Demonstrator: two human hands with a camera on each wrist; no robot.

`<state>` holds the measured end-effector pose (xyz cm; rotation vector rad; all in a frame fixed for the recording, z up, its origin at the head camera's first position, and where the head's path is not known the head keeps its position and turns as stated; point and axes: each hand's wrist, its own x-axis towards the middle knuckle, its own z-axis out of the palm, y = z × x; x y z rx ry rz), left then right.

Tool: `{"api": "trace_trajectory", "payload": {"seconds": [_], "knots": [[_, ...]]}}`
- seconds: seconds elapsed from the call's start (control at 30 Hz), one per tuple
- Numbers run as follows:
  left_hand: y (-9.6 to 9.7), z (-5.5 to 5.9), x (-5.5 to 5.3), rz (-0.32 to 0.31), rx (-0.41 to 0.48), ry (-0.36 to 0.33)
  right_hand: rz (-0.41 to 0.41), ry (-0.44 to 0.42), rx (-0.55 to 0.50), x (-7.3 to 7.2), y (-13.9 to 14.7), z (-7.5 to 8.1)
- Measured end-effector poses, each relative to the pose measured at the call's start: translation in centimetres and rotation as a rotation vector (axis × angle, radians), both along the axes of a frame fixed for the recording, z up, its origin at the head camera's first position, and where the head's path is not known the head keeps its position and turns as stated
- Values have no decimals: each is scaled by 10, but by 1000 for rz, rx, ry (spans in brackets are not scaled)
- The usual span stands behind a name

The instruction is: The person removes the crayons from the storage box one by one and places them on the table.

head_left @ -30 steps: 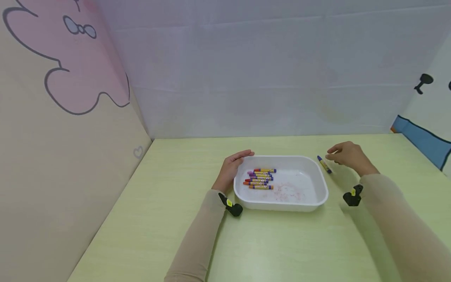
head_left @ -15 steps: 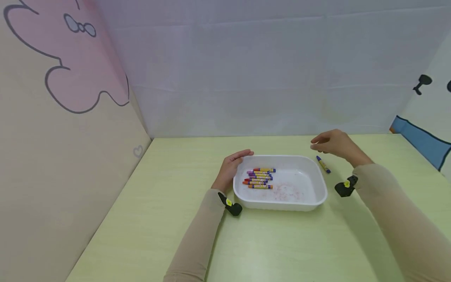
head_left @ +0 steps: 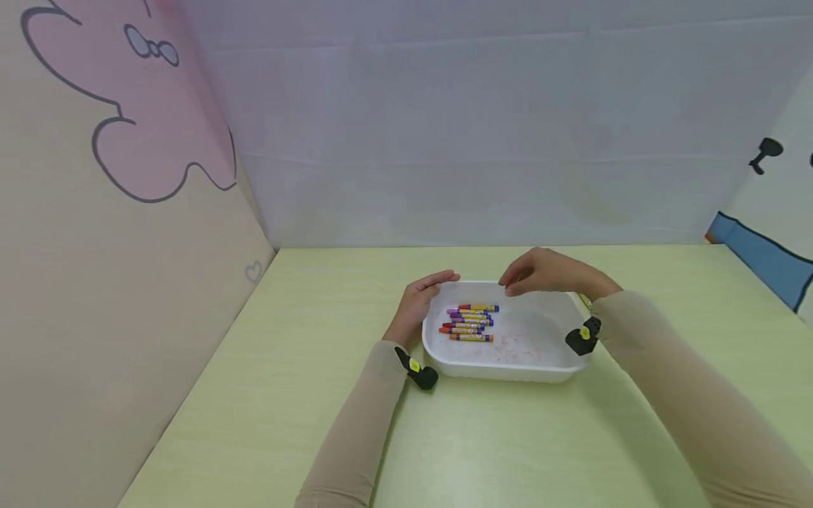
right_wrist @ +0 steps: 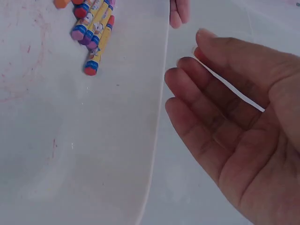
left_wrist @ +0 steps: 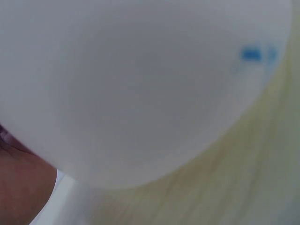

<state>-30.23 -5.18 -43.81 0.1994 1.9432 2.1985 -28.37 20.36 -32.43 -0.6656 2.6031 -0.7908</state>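
A white tray stands on the table, with several crayons lying side by side in its left half. My left hand rests against the tray's back left corner, its fingers extended along the outside. Above the back rim hovers my right hand, fingers loosely bent. In the right wrist view, nothing shows between the right thumb and fingers. One loose crayon lies on the table right of the tray, mostly hidden by the right wrist. The left wrist view is mostly filled by the tray's outer wall.
The pale yellow-green table meets a white cloth wall at the back. Side panels with drawings stand at left and right. Reddish marks show on the tray's floor. A black wrist camera sits on the right sleeve.
My right hand has moved left from beside the loose crayon to above the tray's back rim. The left hand, the tray and its crayons have stayed in place.
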Motion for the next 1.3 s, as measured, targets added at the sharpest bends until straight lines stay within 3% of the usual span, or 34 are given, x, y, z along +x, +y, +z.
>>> {"api": "trace_trajectory", "payload": {"seconds": [0.2, 0.33, 0.67, 1.1, 1.3], "knots": [[1, -3, -2, -10, 8, 5, 168, -100, 19, -7, -18, -11], [1, -4, -3, -13, -6, 14, 230, -130, 62, -8, -29, -17], [0, -2, -2, -27, 0, 39, 279, -117, 140, -5, -54, -34], [2, -3, -2, -6, -46, 60, 220, -135, 200, -1, -66, -48], [2, -2, -3, -14, -35, 62, 251, -85, 210, 0, -70, -50]]}}
